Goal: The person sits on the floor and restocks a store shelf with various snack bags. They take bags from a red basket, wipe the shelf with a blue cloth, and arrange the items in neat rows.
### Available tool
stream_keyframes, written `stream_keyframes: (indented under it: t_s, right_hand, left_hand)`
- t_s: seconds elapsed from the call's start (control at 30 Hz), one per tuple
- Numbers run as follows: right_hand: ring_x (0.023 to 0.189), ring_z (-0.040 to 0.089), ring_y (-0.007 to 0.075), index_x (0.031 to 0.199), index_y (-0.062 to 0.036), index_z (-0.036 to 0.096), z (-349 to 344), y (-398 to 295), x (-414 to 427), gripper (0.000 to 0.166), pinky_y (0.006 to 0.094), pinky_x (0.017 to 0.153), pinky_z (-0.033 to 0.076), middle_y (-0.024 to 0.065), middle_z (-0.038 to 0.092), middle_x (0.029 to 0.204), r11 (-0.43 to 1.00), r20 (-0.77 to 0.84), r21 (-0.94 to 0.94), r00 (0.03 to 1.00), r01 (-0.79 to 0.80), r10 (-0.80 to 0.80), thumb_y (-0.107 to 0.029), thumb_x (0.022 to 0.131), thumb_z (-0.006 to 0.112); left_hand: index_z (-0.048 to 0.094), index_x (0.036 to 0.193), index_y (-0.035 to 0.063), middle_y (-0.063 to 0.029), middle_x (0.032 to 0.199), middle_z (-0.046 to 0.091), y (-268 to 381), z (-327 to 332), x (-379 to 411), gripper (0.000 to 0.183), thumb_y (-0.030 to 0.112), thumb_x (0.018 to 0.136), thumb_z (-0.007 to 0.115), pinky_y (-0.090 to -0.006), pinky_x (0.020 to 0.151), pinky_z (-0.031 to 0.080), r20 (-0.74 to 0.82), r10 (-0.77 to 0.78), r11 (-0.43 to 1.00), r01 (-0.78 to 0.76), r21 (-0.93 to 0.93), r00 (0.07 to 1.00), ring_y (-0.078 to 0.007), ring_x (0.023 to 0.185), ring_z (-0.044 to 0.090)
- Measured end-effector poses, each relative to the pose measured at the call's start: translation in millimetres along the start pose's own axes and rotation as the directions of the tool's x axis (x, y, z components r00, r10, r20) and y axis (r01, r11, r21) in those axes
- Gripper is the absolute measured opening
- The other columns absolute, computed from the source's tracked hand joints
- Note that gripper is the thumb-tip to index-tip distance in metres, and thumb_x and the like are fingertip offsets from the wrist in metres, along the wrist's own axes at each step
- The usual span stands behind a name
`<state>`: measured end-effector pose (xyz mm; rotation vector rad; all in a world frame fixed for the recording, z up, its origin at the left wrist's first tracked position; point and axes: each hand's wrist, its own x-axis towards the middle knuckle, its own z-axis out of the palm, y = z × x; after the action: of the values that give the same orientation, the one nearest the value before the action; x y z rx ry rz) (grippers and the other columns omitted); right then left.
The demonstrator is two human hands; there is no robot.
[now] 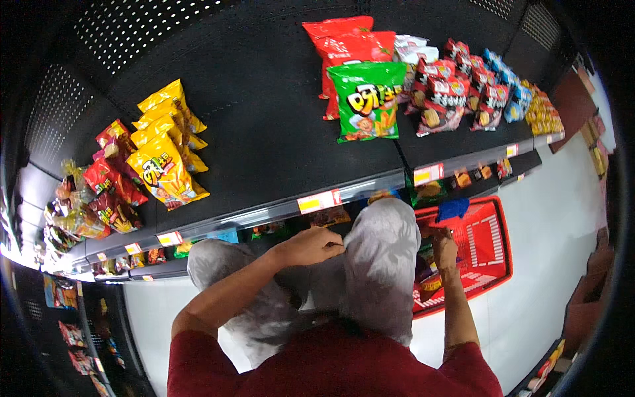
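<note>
My left hand rests by the inner side of my right knee, its fingers curled; whether it holds anything is hidden. Over the left part of a red plastic shopping basket is my right hand, near a blue item at the basket's far edge; I cannot tell if it grips something. Inside the basket, a yellow-and-red snack packet and darker packets lie below my right hand. In front, on the black shelf, a green snack bag stands before red snack bags.
Yellow snack bags stand in a row on the left of the shelf, beside red and brown packets. Small red-and-black packets stand to the right. Price tags line the shelf edge, above a lower shelf. Brown cardboard boxes are at the far right.
</note>
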<state>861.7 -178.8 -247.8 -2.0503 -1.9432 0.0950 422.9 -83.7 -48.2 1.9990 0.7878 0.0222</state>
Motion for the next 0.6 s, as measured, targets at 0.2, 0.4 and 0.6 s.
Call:
stream_keyframes:
  t_s: [0.2, 0.4, 0.6]
  right_hand:
    - [0.083, 0.061, 0.0342, 0.095, -0.0080, 0.069, -2, 4, 12, 0.017, 0.0430, 0.070, 0.051, 0.0144, 0.062, 0.087, 0.988, 0.013, 0.140, 0.998, -0.057, 0.056, -0.007, 0.080, 0.060]
    - [0.077, 0.063, 0.0349, 0.097, -0.0034, 0.065, -63, -9, 6, 0.011, 0.0365, 0.063, 0.051, 0.0147, 0.061, 0.084, 0.998, -0.062, 0.053, 0.997, -0.036, 0.040, -0.009, 0.089, 0.060]
    - [0.078, 0.061, 0.0234, 0.088, -0.0015, 0.067, -214, -98, 18, 0.006, 0.0366, 0.068, 0.048, 0.0110, 0.060, 0.081, 0.998, -0.304, 0.001, 0.950, 0.070, -0.066, 0.001, 0.083, 0.066]
  left_hand:
    - [0.067, 0.100, -0.0004, -0.0123, 0.084, 0.069, -20, -7, 5, 0.021, 0.018, 0.097, 0.057, -0.0329, 0.071, 0.053, -0.144, 0.111, 0.992, -0.117, -0.039, 0.983, -0.0195, 0.074, 0.068]
    - [0.063, 0.116, 0.0026, -0.0075, 0.097, 0.067, -1, -40, 13, 0.021, 0.010, 0.099, 0.052, -0.0266, 0.066, 0.053, -0.102, 0.096, 0.945, -0.123, -0.302, 0.990, -0.0130, 0.076, 0.065]
    - [0.065, 0.116, 0.0036, -0.0046, 0.096, 0.069, 8, -82, 12, 0.024, 0.018, 0.099, 0.056, -0.0259, 0.072, 0.053, -0.164, 0.087, 0.896, -0.149, -0.419, 0.983, -0.0106, 0.078, 0.063]
